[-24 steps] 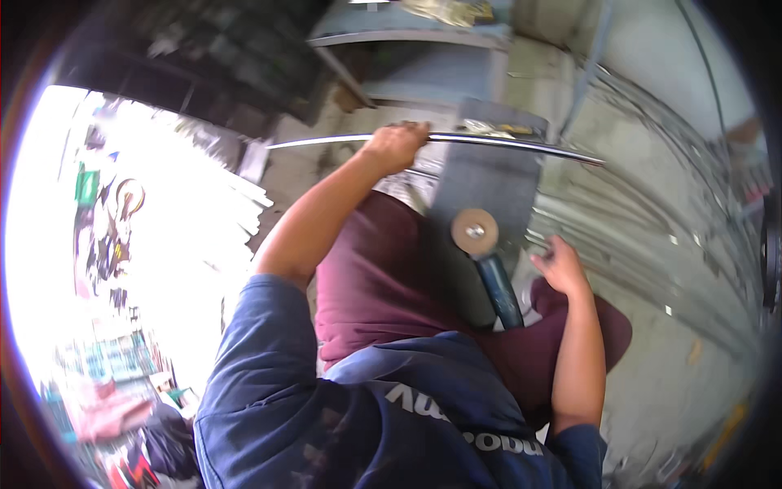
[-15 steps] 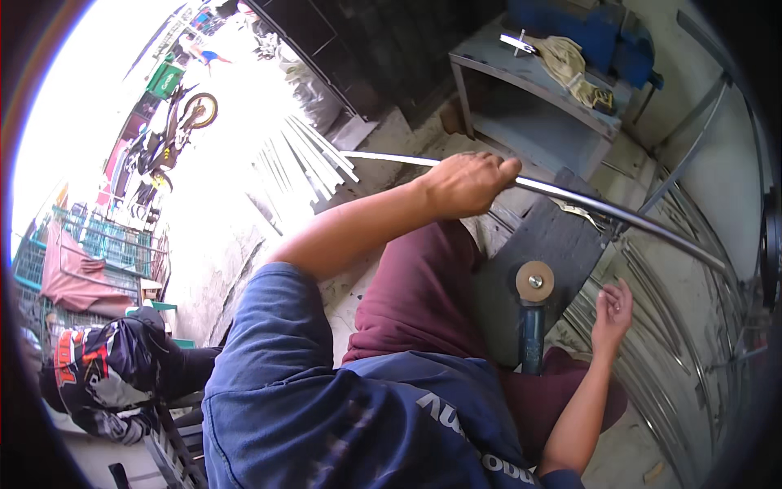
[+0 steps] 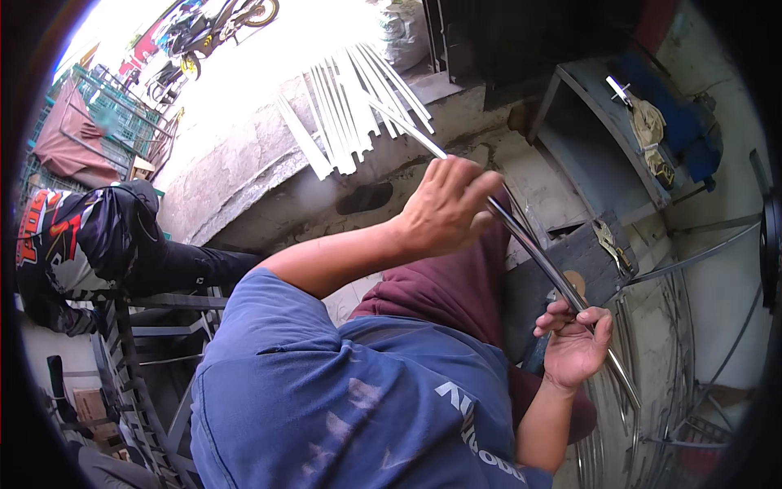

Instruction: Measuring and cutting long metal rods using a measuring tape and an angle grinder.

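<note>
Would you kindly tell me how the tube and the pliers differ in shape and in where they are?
The tube is long, slim and straight, while the pliers are much shorter and irregular in outline. The left hand grips the tube and the right hand is at its lower part, whereas the pliers lie untouched on the dark board. Both look silvery and metallic.

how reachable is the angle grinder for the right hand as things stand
Probably yes: the partly hidden angle grinder looks close to the right hand, though the metal tube against that hand could hinder it.
</note>
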